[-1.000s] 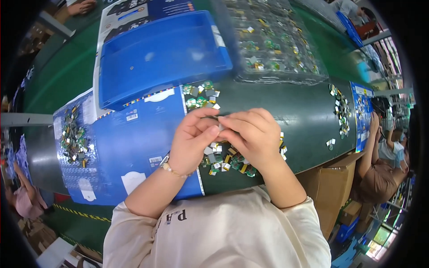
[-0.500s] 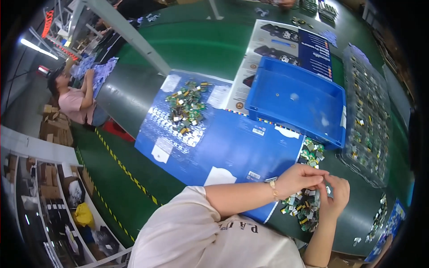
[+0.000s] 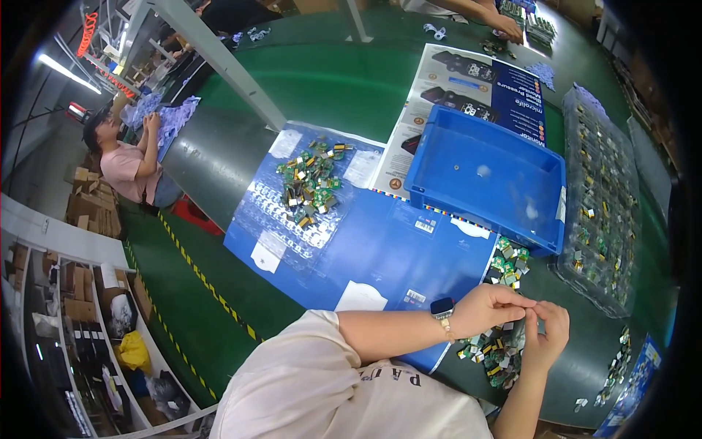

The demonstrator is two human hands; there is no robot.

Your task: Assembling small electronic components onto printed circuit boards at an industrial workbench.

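My left hand (image 3: pixel 484 311), with a watch (image 3: pixel 442 307) and a bracelet at its wrist, meets my right hand (image 3: pixel 547 336) fingertip to fingertip. Both are closed in a pinch; whatever lies between the fingertips is too small or hidden to make out. Below and beside them a heap of small green circuit boards (image 3: pixel 499 360) spreads over the dark table, partly covered by my left hand and wrist. More such boards (image 3: pixel 510 262) lie just beyond my left hand, by the near corner of a blue plastic tray (image 3: pixel 486 228).
Another pile of boards (image 3: pixel 313 183) rests on clear plastic over a blue printed cardboard sheet (image 3: pixel 380 238). Stacked clear blister trays (image 3: pixel 599 197) with boards stand at right. Loose parts (image 3: pixel 616 369) lie at the right edge. One co-worker (image 3: pixel 131 164) sits left; another's hand (image 3: pixel 506 28) works at the back.
My hands stay pinched together, hardly shifted, while my left wrist has turned so the watch face shows. The view has tilted slightly. At the back, a co-worker's arm has come further in.
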